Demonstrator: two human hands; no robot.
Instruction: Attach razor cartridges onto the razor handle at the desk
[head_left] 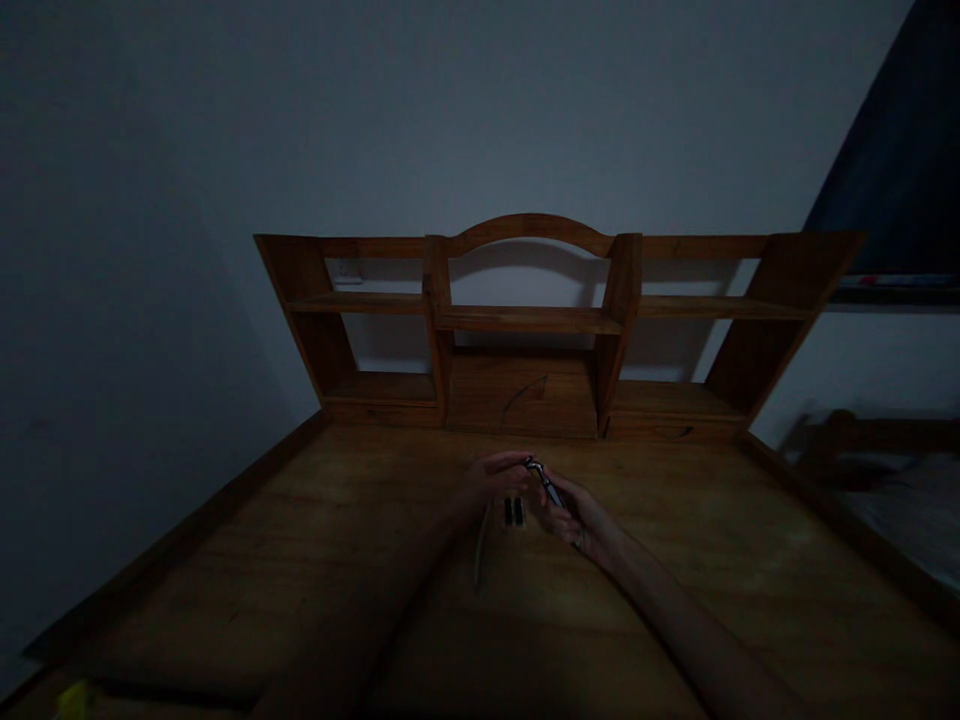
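Observation:
In the dim head view, my right hand [574,518] is closed around the handle of a slim, razor-like tool [553,492] with a bent, shiny silver neck. The tool slants up and to the left, its end meeting the fingertips of my left hand [496,474]. Those fingers look pinched at that end; the darkness hides exactly how they touch it. Just below, between my hands, two small black pieces [514,512] lie side by side on the wooden desk [360,520]. A thin, pale strip [480,550] rests on the desktop near my left wrist.
A wooden shelf unit [529,320] with open compartments stands along the desk's back edge, against the wall. Another thin curved strip [523,392] shows in its middle compartment. Something yellow [73,700] is at the lower left. Raised wooden edges border the desk's sides.

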